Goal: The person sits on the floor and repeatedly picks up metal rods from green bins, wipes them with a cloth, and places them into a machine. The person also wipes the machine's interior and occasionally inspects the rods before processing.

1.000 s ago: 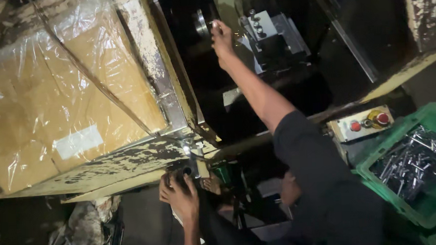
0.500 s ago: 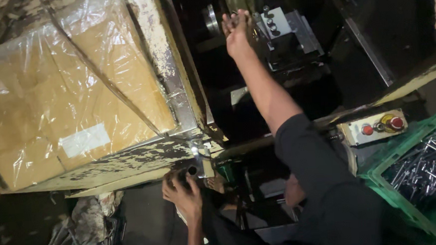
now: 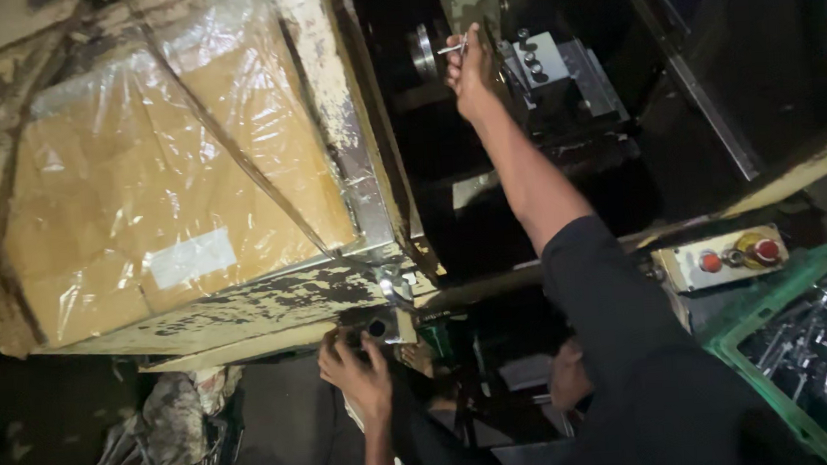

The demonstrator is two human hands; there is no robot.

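The left hand (image 3: 357, 377) rests open-fingered against a small metal control block (image 3: 378, 327) under the machine's worn front edge. Right of it sits a button box (image 3: 731, 256) beside a green crate (image 3: 797, 354) of metal parts. Farther in, the right hand (image 3: 469, 69) grasps a thin metal rod (image 3: 451, 48) at the round chuck (image 3: 423, 53).

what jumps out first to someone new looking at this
The right hand reaches up into the dark machine, holding a small metal rod by the round chuck. At left sits a plastic-wrapped cardboard panel; lower right, a green crate of metal parts.
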